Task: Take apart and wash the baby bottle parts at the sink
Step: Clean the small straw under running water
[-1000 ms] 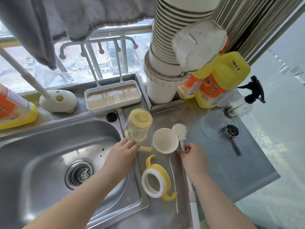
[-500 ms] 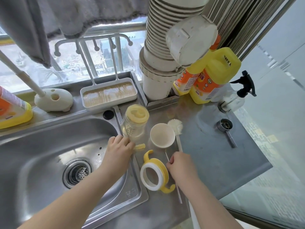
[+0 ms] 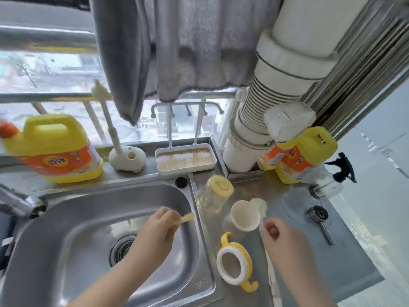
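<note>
Steel table point(image 3: 345, 258) beside sink point(image 3: 66, 229), window behind; left hand point(image 3: 159, 229) grip clamped on small yellow part point(image 3: 188, 218); right hand point(image 3: 285, 242) grip pinched together on brush handle point(image 3: 269, 262)

We see a stainless counter point(image 3: 345, 258) right of the sink point(image 3: 66, 229). On it: glass bottle point(image 3: 209, 200) with yellow cap by the sink edge, white cup point(image 3: 244, 216), brush point(image 3: 259, 206) touching the cup, yellow handle ring point(image 3: 234, 264) up front, metal scoop point(image 3: 319, 218), detergent jug point(image 3: 303, 156) and spray bottle point(image 3: 334, 180) at the back.
</note>
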Motion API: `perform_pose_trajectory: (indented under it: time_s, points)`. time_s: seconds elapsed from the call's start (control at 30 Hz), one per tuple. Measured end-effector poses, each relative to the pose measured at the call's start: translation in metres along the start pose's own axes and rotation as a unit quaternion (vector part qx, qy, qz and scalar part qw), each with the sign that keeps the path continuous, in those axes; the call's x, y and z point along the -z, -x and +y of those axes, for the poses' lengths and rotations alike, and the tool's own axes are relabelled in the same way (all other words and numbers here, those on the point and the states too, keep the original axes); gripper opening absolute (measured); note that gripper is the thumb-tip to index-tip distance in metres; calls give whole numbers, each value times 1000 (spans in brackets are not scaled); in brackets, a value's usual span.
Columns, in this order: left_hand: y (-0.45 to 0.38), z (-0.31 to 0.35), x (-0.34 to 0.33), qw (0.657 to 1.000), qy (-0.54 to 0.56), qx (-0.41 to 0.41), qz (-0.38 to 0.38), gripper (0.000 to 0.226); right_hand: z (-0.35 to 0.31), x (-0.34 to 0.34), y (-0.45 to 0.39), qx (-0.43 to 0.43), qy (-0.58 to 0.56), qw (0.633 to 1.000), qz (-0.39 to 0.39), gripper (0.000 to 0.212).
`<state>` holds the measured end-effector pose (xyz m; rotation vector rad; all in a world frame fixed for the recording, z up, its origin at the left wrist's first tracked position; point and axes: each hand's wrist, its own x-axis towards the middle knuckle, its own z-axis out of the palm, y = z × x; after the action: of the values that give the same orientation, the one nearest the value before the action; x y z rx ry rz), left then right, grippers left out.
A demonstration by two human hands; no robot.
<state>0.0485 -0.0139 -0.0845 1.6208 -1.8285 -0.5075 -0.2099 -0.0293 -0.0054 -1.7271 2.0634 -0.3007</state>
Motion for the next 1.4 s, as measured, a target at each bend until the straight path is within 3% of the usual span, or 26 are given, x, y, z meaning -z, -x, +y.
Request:
perform_pose_trajectory:
  time_s: [0.13,0.3,0.4,0.53,0.7,0.9,1.13,1.4]
  points:
    - [7,-7,63,997,3,10,72,47,-83,-6,0,89,-165,982,-32,18]
    - [26,6,163,981,-44,-41,187,15,-180,-35,6,170,-218,953,-123,20]
    - [38,8,226,962,-78,-45,257,17,-233,-48,16,226,-208,938,-163,11]
    - [41,-4,301,937,-151,11,314,18,-293,-67,22,251,-214,922,-203,15]
    - [11,-46,343,948,-159,130,242,16,-350,-88,24,250,-231,911,-234,15]
    - [-19,-89,346,954,-141,200,173,20,-383,-107,18,233,-198,918,-254,19]
    - [-44,-113,345,967,-121,221,49,16,-407,-126,5,198,-201,919,-276,14]
    - [-51,-124,343,969,-142,201,38,18,-420,-139,-2,198,-215,919,-266,19]
